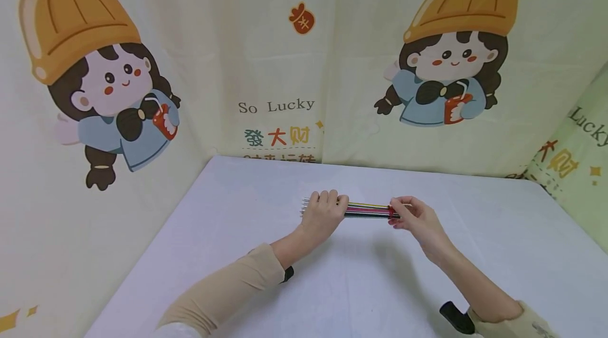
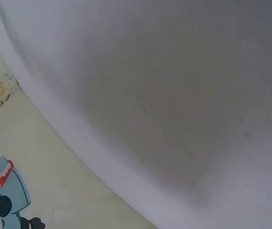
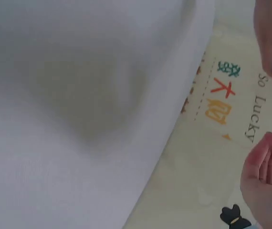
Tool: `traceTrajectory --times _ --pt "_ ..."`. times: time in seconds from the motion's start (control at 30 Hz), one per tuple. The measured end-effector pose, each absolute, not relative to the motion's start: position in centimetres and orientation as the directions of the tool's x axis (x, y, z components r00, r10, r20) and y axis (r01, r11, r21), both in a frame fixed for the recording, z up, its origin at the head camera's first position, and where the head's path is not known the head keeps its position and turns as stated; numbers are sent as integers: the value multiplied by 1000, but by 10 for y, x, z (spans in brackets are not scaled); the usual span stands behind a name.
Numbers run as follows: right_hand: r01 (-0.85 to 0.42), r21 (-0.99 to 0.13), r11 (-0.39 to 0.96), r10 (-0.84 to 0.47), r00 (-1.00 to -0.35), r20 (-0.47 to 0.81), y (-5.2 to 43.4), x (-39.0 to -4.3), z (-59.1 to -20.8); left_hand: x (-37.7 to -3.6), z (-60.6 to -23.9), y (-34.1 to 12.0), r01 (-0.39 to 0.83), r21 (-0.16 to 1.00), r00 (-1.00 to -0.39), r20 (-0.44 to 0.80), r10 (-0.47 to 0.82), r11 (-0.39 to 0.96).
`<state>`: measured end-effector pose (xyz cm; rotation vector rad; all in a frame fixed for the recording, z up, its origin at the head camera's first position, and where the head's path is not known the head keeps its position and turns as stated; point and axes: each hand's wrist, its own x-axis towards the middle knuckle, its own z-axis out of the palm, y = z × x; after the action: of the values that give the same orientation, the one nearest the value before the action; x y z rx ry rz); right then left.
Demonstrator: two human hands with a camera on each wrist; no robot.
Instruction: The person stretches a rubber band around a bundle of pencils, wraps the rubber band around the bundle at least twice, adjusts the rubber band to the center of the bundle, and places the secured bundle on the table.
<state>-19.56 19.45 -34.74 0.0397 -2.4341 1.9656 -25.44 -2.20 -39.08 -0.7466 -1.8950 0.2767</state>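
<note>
Spanning the gap between both hands, a bundle of thin, straight, multicoloured sticks (image 1: 368,209) is held level just above the table covered in smooth white cloth (image 1: 361,285). The sticks look slim and rigid, with pale tips fanning out a little past the left side. A red band (image 1: 391,212) wraps the bundle near its right end.

Behind the table hangs a cream fabric backdrop (image 1: 266,53), softly creased, printed with cartoon girls in orange hats and the words "So Lucky". It closes in the table at the back and on both sides. Beige sleeves cover both forearms, and a dark strap sits at each wrist.

The left hand (image 1: 323,215) is clenched around the bundle near its left end, fingers curled over the top, so that part of the sticks is hidden. The right hand (image 1: 418,220) pinches the bundle at the red band with fingertips and thumb. In the right wrist view the fingers (image 3: 265,162) sit beside a teal stick and the band at the frame's edge. The left wrist view shows only cloth and backdrop.
</note>
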Motion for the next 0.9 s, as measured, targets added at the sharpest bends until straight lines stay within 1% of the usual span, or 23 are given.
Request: traceTrajectory --times 0.03,0.07,0.1,0.13,0.2,0.27,0.3,0.37,0.43,0.53,0.6,0.73,0.87,0.9 --pt "-148 -938 313 -19 -989 150 197 -197 -351 -255 -391 -22 374 -497 -273 748 605 783" --pt "-273 -872 406 -39 -959 282 200 -199 -354 -255 -391 -23 377 -490 -279 749 601 786" --pt "-393 -782 484 -76 -909 409 203 -201 -358 -255 -392 -23 379 -485 -284 750 598 788" --pt "-497 -683 536 -125 -846 518 207 -203 -361 -255 -392 -24 381 -480 -292 748 596 790" --pt "-663 -484 572 -243 -700 672 213 -206 -366 -255 -393 -26 380 -476 -312 741 594 793" --pt "-767 -293 571 -347 -549 760 216 -211 -370 -255 -394 -28 378 -473 -337 730 594 796" --pt "-796 -218 565 -386 -488 783 217 -213 -372 -255 -394 -28 377 -472 -347 726 593 797" --pt "-832 -106 545 -435 -388 812 217 -216 -375 -255 -394 -29 381 -468 -360 719 595 797" --pt "-851 -27 525 -458 -309 833 215 -219 -377 -253 -394 -29 397 -462 -367 713 598 793" --pt "-881 7 472 -466 -243 851 214 -221 -380 -250 -393 -26 417 -455 -360 712 603 787" --pt "-900 19 435 -477 -213 852 213 -222 -380 -247 -392 -24 430 -457 -347 712 610 779" --pt "-915 55 400 -504 -169 847 211 -223 -378 -243 -389 -18 436 -459 -339 713 613 774" --pt "-903 113 414 -527 -136 839 209 -222 -374 -241 -388 -17 429 -454 -361 707 609 781" --pt "-898 125 423 -536 -136 833 208 -221 -373 -241 -388 -17 429 -454 -365 704 610 781"
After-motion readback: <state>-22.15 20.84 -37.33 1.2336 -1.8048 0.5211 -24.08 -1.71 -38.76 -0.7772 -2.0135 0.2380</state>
